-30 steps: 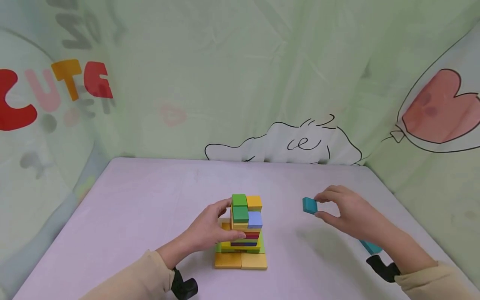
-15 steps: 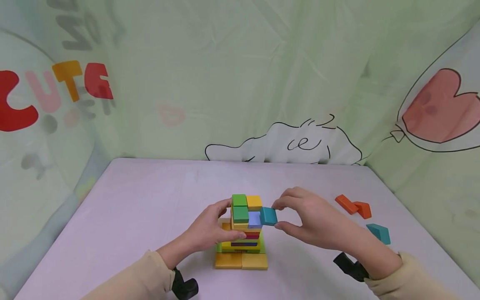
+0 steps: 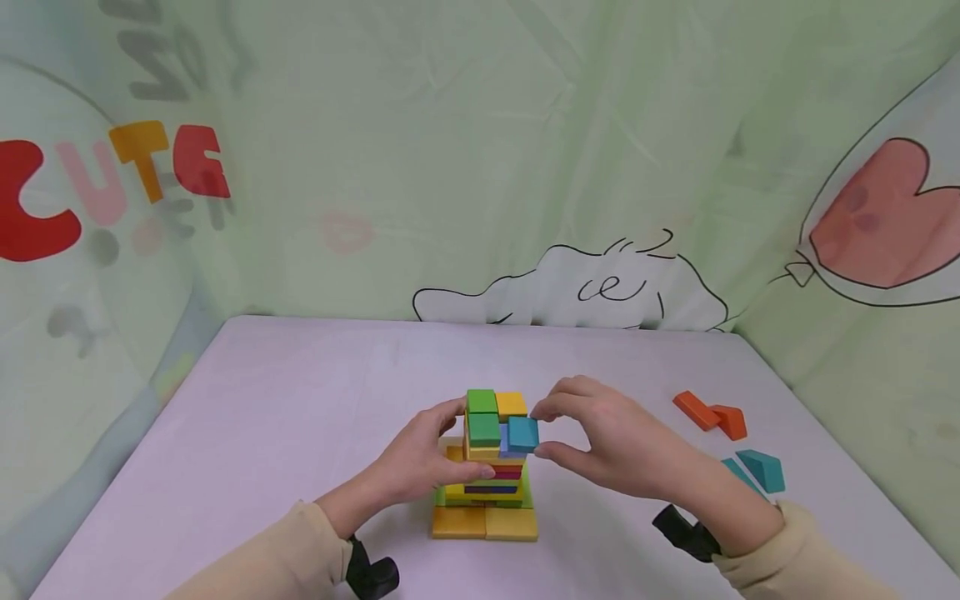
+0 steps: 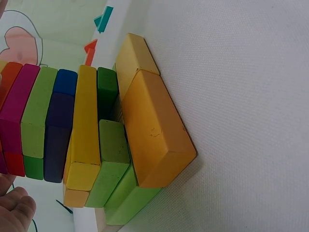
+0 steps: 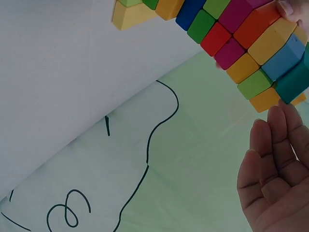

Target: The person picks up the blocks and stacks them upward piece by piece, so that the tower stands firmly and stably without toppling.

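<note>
A tower of colourful wooden blocks [image 3: 492, 472] stands on wide orange and yellow base blocks [image 3: 459, 523]. My left hand [image 3: 412, 454] holds the tower's left side, with the thumb across its front. Green blocks [image 3: 483, 429], a yellow block [image 3: 512, 404] and a light blue block [image 3: 504, 442] form its top. My right hand [image 3: 615, 433] pinches a teal block [image 3: 523, 434] over the light blue one, which it partly covers. In the right wrist view the teal block [image 5: 293, 82] meets the tower's upper end, above my fingertips [image 5: 277, 113]. The left wrist view shows the stacked layers [image 4: 58, 121] sideways.
Two orange blocks [image 3: 695, 411] lie on the table's right side, touching each other. Closer to my right forearm are a teal wedge [image 3: 763, 472] and another teal piece [image 3: 742, 477]. Printed fabric [image 3: 375, 167] hangs behind the pale table [image 3: 300, 400].
My right hand has carried the teal block leftward from the table's right side onto the tower's top. The orange pieces have come into sight. My left hand has kept its hold.
</note>
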### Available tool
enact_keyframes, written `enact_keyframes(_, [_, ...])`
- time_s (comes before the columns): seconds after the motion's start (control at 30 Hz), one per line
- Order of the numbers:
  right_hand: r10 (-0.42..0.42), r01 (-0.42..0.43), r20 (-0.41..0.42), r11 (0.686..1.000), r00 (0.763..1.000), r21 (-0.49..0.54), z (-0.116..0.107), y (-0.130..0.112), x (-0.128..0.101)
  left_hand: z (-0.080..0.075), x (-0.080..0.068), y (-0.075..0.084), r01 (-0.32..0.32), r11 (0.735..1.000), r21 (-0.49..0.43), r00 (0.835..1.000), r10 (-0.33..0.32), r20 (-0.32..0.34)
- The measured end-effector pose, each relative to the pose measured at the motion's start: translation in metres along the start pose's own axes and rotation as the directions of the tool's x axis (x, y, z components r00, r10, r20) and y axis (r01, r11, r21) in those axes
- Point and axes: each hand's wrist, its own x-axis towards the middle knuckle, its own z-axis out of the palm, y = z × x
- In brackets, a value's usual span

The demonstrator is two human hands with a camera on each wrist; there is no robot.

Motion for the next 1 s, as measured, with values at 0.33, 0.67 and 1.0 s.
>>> enact_keyframes(0.33, [-0.011,0.009,-0.041,0.999,0.999,-0.041,0.0029,0.0003,0.0026,0.0001,0.0000,0.0001,0.000,1.000,-0.001,1.000,0.000,0.000])
enact_keyframes(0.67, [-0.011,0.009,-0.047,0.999,0.999,-0.044,0.0046,-0.0014,0.0045,-0.0004,0.0000,0.0004,0.005,1.000,-0.003,1.000,-0.005,0.001])
enact_keyframes(1.0, [-0.029,0.027,-0.052,0.999,0.998,-0.044,0.0059,-0.0020,0.0050,-0.0005,0.0002,0.0005,0.003,1.000,-0.007,1.000,-0.003,0.003])
